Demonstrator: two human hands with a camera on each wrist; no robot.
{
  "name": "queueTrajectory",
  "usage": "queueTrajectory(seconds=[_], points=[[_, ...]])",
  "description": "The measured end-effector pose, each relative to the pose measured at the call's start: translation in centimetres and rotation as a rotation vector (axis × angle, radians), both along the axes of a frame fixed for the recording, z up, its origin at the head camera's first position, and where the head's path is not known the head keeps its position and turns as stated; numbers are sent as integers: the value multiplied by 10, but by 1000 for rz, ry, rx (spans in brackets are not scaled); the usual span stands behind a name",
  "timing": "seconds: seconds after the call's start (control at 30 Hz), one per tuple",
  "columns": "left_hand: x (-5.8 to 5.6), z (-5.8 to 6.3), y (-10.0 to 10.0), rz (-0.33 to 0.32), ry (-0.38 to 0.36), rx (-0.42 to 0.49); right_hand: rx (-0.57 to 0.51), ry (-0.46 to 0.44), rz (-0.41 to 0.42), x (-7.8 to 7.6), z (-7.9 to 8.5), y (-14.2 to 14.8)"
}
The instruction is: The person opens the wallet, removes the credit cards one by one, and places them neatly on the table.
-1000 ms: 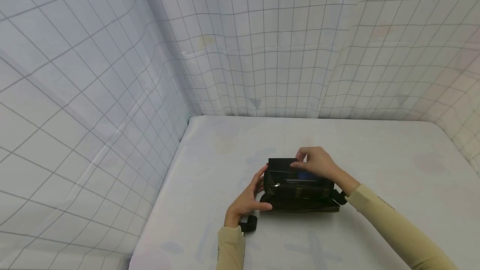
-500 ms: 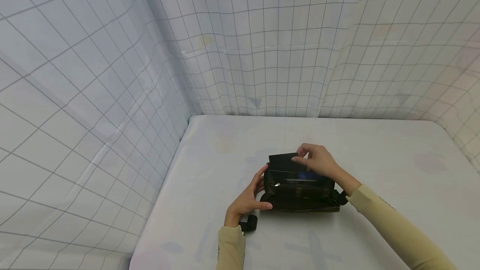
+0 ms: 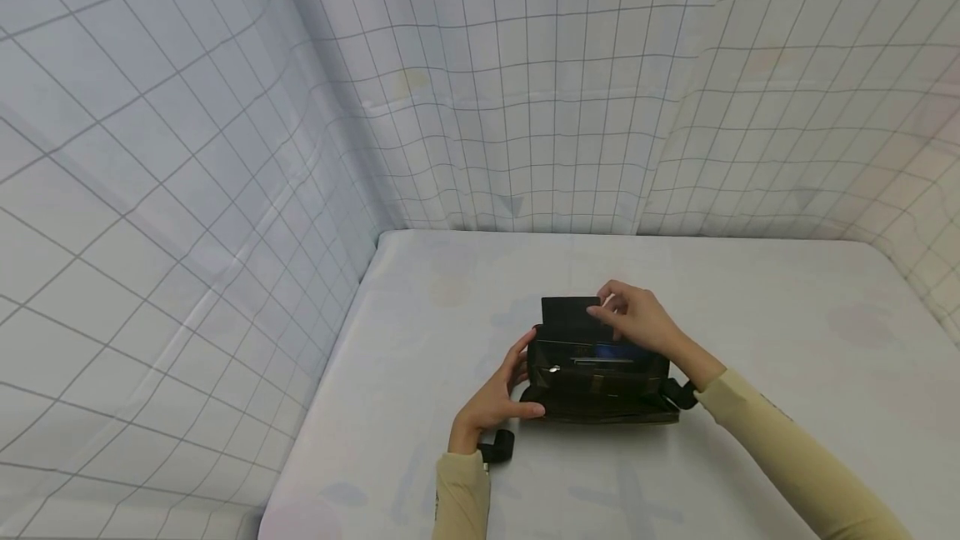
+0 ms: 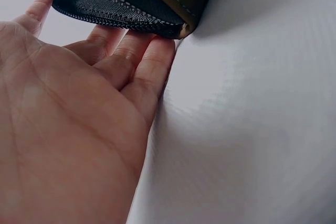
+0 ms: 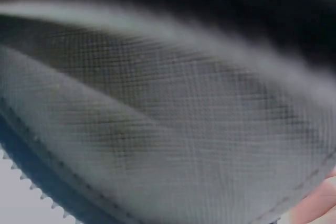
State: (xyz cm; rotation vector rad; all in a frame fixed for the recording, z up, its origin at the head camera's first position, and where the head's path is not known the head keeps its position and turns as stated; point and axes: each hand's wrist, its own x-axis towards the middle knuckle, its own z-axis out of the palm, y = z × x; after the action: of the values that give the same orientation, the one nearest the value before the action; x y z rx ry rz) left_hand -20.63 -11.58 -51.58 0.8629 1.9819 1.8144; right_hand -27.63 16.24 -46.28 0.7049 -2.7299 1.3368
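Observation:
A dark zip-around wallet lies opened on the white-covered table in the head view, a blue card showing in its slots. My left hand grips the wallet's left end, thumb at the near edge and fingers along the side. In the left wrist view, the fingertips of that hand press against the zipper teeth and fabric side of the wallet. Between thumb and fingers my right hand pinches a flat black card, which stands out past the wallet's far edge. Wallet lining fills most of the right wrist view.
The table has a pale cloth cover with faint coloured patterns. White grid-patterned curtains rise behind it and along both sides. Black camera mounts sit on the wrists.
My right hand has moved up and away, sliding the black card farther out of the wallet; the card tilted, then straightened. The left hand and the wallet have stayed in place.

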Motion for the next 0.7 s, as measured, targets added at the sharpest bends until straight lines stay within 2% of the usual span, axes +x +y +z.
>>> queueTrajectory(seconds=[0.37,0.7], points=[[0,0,0,-3,-1,-8,-41,25,7,1,5,4],[0,1,0,8,-18,-13,-95,-6,-7,1,5,12]])
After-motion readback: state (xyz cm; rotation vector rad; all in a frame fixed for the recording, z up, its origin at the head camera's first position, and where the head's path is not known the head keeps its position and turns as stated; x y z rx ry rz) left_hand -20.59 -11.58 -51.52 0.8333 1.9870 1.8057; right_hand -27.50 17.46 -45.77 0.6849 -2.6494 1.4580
